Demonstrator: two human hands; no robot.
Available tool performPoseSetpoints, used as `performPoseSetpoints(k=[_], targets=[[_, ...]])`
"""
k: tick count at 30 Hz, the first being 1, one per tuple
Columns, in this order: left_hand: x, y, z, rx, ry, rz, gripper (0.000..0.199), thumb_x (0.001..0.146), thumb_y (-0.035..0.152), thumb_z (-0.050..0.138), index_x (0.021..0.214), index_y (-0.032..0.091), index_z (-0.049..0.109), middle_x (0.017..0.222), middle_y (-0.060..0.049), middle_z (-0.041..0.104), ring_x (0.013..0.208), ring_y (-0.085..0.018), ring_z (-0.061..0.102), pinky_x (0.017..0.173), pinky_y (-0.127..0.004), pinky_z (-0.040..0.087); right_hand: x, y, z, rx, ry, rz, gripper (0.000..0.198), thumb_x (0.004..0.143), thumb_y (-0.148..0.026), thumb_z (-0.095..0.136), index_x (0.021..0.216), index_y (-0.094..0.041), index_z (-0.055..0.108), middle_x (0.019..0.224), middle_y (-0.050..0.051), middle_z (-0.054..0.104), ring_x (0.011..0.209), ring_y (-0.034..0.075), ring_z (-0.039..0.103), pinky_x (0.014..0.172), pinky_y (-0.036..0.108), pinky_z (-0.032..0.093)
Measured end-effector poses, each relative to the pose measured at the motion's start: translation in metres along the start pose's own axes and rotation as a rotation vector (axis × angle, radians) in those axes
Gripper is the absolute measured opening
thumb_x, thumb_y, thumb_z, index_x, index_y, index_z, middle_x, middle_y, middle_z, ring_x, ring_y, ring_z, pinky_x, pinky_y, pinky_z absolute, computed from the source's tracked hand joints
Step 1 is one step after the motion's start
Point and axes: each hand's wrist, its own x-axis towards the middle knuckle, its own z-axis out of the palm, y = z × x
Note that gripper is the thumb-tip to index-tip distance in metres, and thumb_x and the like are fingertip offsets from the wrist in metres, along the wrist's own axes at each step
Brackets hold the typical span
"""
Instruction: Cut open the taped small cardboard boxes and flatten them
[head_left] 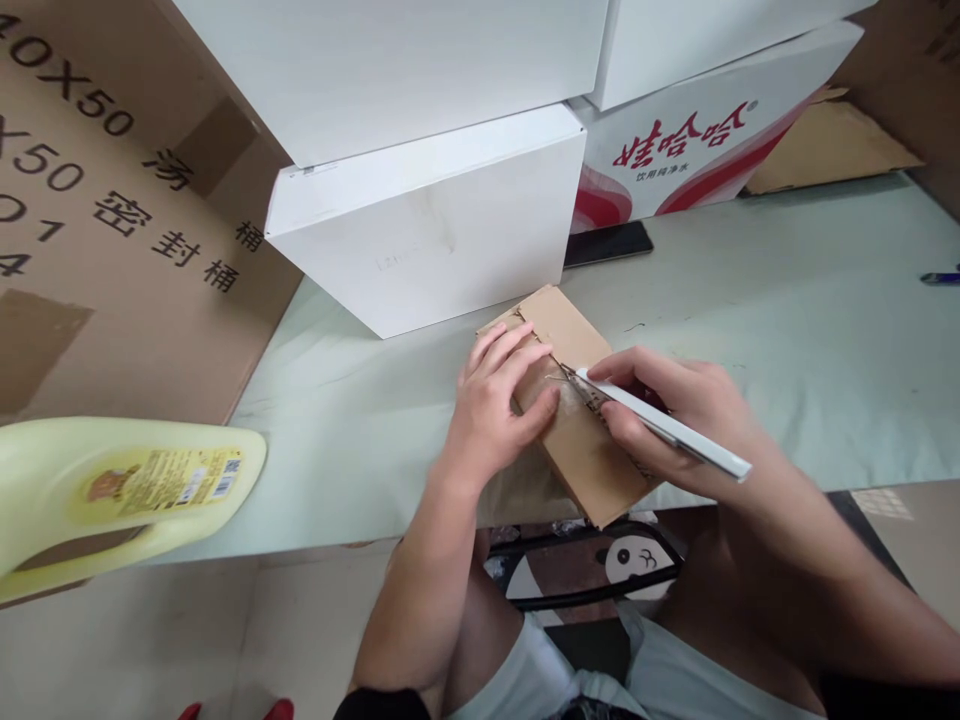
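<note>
- A pale green cloth (pixel 795 310) covers the table in front of you, with a tiled floor (pixel 300 610) showing below its front edge
- To your left stands a big carton (pixel 150 300) with black print, and nearer you a pale yellow bottle (pixel 45 470) with a handle and a label
- Ahead of you, a white box (pixel 427 240) stands on the cloth, with another white carton (pixel 420 70) above it
- Right of that is a water carton (pixel 675 160) with red lettering, and a black phone (pixel 619 242) lies at its foot
- Far to your right, a pen (pixel 941 279) shows at the picture's edge
- The brown box (pixel 600 460) lies slantwise between your hands, its near corner at the table's front edge
- Your left hand (pixel 499 400) rests on the box with fingers spread, pressing rather than closed round it, thumb near the seam
- Your right hand (pixel 690 400) is closed round the white handle of a knife (pixel 675 425), its blade pointing away from you, tip at the seam
</note>
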Motion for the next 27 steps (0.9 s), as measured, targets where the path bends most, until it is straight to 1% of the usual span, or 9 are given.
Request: performPoseSetpoints(k=[6,9,13,17,21,24,25,26,27], targets=[[0.001,0.0,-0.001,-0.016,0.001,0.014,0.039,0.101,0.053,0.058,0.13,0.027,0.066,0.156,-0.007,0.059,0.153,-0.032,0.042,0.125,-0.057,0.037,0.0,-0.004,0.0,-0.075,0.006,0.057,0.012,0.09,-0.029,0.052,0.094,-0.024,0.063,0.076,0.001,0.075,0.053,0.014,0.061,0.053,0.027,0.043],[0.001,0.001,0.0,-0.013,0.01,0.012,0.039,0.101,0.051,0.059,0.129,0.026,0.067,0.154,-0.008,0.06,0.152,-0.032,0.043,0.125,-0.057,0.038,-0.001,-0.004,0.003,-0.126,0.002,0.036,0.012,0.09,-0.027,0.052,0.092,-0.024,0.063,0.076,0.002,0.073,0.054,0.015,0.06,0.053,0.026,0.041],[0.001,0.0,0.001,0.008,0.024,0.002,0.036,0.098,0.048,0.063,0.127,0.027,0.069,0.153,-0.008,0.062,0.15,-0.032,0.045,0.125,-0.057,0.037,-0.003,-0.005,0.005,-0.159,0.013,-0.035,0.009,0.087,-0.022,0.052,0.079,-0.024,0.053,0.063,-0.002,0.059,0.047,0.012,0.048,0.048,0.025,0.035],[0.002,-0.002,0.002,0.026,0.032,0.011,0.035,0.096,0.047,0.066,0.124,0.027,0.071,0.15,-0.007,0.064,0.148,-0.032,0.047,0.126,-0.056,0.036,-0.004,-0.007,0.004,-0.179,0.039,-0.161,0.02,0.079,-0.011,0.049,0.07,-0.025,0.038,0.057,-0.004,0.043,0.047,0.011,0.037,0.047,0.026,0.03],[0.003,-0.001,0.0,0.042,0.027,0.006,0.035,0.093,0.044,0.069,0.122,0.026,0.073,0.148,-0.007,0.065,0.146,-0.033,0.049,0.126,-0.056,0.035,-0.007,-0.008,-0.009,-0.125,0.026,-0.207,0.02,0.079,-0.012,0.049,0.066,-0.025,0.04,0.053,-0.004,0.04,0.044,0.011,0.032,0.045,0.028,0.028],[0.003,0.0,-0.002,0.046,0.024,-0.01,0.034,0.092,0.043,0.069,0.122,0.027,0.073,0.148,-0.006,0.065,0.146,-0.032,0.05,0.126,-0.055,0.035,-0.012,0.0,-0.018,0.026,0.002,-0.231,0.019,0.079,-0.013,0.049,0.063,-0.024,0.048,0.049,-0.005,0.04,0.04,0.01,0.033,0.041,0.028,0.027],[0.003,0.001,-0.002,0.048,0.02,-0.022,0.034,0.092,0.043,0.069,0.122,0.027,0.073,0.149,-0.006,0.065,0.146,-0.032,0.049,0.126,-0.055,0.035,-0.013,0.004,-0.02,0.085,0.05,-0.232,0.018,0.079,-0.012,0.051,0.065,-0.024,0.053,0.049,-0.005,0.044,0.039,0.009,0.035,0.04,0.028,0.027],[0.003,0.001,-0.003,0.048,0.017,-0.033,0.035,0.092,0.043,0.068,0.123,0.028,0.072,0.15,-0.005,0.064,0.147,-0.032,0.048,0.126,-0.054,0.035,-0.014,0.009,-0.019,0.134,0.156,-0.218,0.017,0.079,-0.013,0.053,0.068,-0.024,0.06,0.049,-0.005,0.049,0.039,0.009,0.039,0.04,0.027,0.029],[0.003,0.001,-0.003,0.046,0.019,-0.036,0.035,0.093,0.043,0.068,0.124,0.028,0.071,0.15,-0.006,0.064,0.148,-0.031,0.048,0.126,-0.054,0.036,-0.014,0.014,-0.018,0.167,0.314,-0.185,0.016,0.08,-0.014,0.055,0.072,-0.024,0.065,0.051,-0.005,0.054,0.04,0.01,0.044,0.039,0.026,0.031]])
